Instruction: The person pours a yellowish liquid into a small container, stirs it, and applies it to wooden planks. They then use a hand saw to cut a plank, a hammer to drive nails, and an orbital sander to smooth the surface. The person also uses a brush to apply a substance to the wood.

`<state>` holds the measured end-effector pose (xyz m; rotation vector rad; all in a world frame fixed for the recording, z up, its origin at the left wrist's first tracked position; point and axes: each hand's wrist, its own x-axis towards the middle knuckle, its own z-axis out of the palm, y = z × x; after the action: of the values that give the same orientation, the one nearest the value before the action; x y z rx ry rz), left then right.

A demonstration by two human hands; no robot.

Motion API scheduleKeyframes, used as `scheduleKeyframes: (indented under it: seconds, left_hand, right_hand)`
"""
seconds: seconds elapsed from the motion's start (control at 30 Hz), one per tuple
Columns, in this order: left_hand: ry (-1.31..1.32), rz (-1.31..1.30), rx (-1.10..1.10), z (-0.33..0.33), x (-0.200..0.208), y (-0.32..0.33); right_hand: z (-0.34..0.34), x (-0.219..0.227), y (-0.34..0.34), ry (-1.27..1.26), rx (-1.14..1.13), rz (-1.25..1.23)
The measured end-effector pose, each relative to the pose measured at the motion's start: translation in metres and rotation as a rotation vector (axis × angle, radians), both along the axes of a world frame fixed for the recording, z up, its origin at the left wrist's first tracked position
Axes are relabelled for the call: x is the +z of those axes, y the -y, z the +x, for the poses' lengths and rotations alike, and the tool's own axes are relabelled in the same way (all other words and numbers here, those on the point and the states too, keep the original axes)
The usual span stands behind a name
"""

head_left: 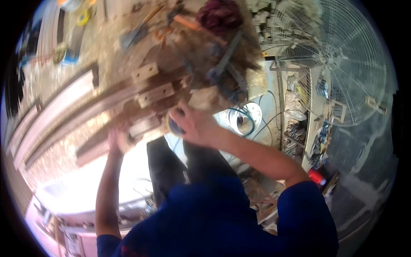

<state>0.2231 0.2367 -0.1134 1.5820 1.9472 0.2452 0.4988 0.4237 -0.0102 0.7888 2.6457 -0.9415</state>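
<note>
A dark brown curved wooden piece [100, 141] lies at the near edge of the workbench. My left hand [120, 139] is closed around its near side, with some blur over the fingers. My right hand [195, 125] is closed on a round, dark-faced thing with a yellowish rim [173, 126], held at the right end of the wood. The palm hides part of it, and its kind is unclear. Just beyond the hands, two short pale wooden blocks with holes, a farther block [145, 73] and a nearer block [156, 95], rest on the brown pieces.
More curved wooden pieces [60, 107] lie to the left on the workbench [111, 55]. Metal clamps [227, 55], a hammer [186, 21] and a dark red cloth [219, 16] are at the back. A white bucket [257, 113] with a blue hose stands right, near a large fan [329, 55].
</note>
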Motion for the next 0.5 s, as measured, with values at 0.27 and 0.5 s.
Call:
scheduleKeyframes:
  seconds: [0.27,0.5]
  left_hand:
    - [-0.045,-0.036,-0.020,0.022,0.007,-0.020]
    - [-0.301,-0.034,-0.047,0.023,0.026,-0.011]
  right_hand:
    - [0.208,0.029,-0.010,-0.016,-0.571,0.076]
    - [0.223,-0.005,-0.291,0.023,-0.541,0.551]
